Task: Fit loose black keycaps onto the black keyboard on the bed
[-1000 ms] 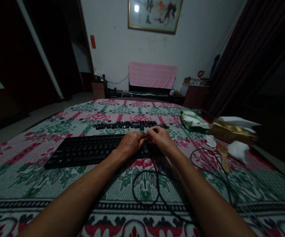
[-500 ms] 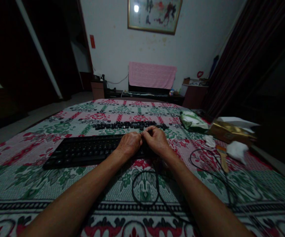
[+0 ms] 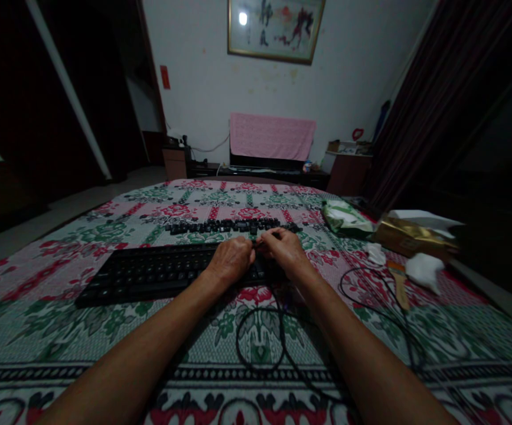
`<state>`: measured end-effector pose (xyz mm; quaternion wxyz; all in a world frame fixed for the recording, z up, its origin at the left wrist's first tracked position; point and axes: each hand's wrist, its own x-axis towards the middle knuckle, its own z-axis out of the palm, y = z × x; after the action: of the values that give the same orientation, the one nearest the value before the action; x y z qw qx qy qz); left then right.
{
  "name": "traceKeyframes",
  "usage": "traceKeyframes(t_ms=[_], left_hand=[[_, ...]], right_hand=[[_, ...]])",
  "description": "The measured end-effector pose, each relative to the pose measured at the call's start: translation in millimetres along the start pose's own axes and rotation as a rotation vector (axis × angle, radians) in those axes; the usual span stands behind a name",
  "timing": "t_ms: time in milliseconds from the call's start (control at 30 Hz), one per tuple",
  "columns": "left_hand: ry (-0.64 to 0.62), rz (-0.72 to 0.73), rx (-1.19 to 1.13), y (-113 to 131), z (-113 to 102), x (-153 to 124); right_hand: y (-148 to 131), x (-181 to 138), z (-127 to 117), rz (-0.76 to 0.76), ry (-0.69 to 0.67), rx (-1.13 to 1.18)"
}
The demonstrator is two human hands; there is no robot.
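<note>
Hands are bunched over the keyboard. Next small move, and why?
I'd probably ease the right hand slightly away from the left hand: the two crowd together over the right part of the keyboard, hiding what lies under them, and whatever they may pinch is too dark to tell. A row of loose black keys lies just beyond.

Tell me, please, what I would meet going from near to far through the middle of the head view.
Black cable loop, keyboard, row of loose black keys, pink towel, framed picture.
</note>
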<state>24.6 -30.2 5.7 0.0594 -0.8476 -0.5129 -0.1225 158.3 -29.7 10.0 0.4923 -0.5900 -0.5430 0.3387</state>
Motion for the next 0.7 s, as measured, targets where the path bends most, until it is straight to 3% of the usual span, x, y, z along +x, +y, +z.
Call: traceKeyframes(t_ms=[167, 333, 533, 700], left_hand=[[-0.014, -0.014, -0.093, -7, 0, 3], [0.079, 0.041, -0.346, -19, 7, 6], [0.143, -0.027, -0.227, -13, 9, 7], [0.082, -0.101, -0.109, -16, 9, 6]], right_hand=[[0, 1, -1, -0.079, 0.009, -0.057], [-1, 1, -5, -0.053, -0.038, 0.152], [1, 0, -2, -0.047, 0.019, 0.175], [-6, -3, -2, -0.014, -0.045, 0.435]])
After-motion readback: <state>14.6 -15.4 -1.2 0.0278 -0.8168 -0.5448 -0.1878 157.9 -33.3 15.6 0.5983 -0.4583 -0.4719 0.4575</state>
